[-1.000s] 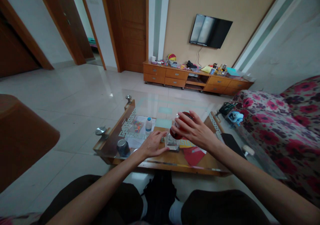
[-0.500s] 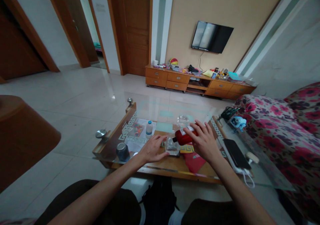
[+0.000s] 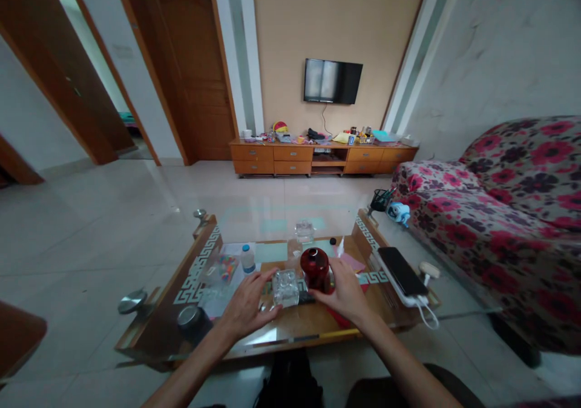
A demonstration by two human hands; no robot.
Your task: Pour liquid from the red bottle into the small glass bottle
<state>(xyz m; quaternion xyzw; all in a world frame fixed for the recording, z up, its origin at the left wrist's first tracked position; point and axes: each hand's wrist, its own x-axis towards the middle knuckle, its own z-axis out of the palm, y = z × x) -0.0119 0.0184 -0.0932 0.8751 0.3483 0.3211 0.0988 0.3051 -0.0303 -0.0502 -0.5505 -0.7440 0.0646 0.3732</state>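
Beside the clear glass cup [image 3: 285,287], the left hand [image 3: 247,306] lies open and flat; right of it, the right hand [image 3: 344,289] grips the upright red jar [image 3: 316,269].

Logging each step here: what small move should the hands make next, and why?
Probably let the right hand release the red jar: it stands upright on the glass table beside the clear glass container, which the left hand steadies.

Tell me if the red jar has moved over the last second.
Yes. The red jar was tilted above the table in the right hand; it now stands upright on the glass table, just right of the clear glass block.
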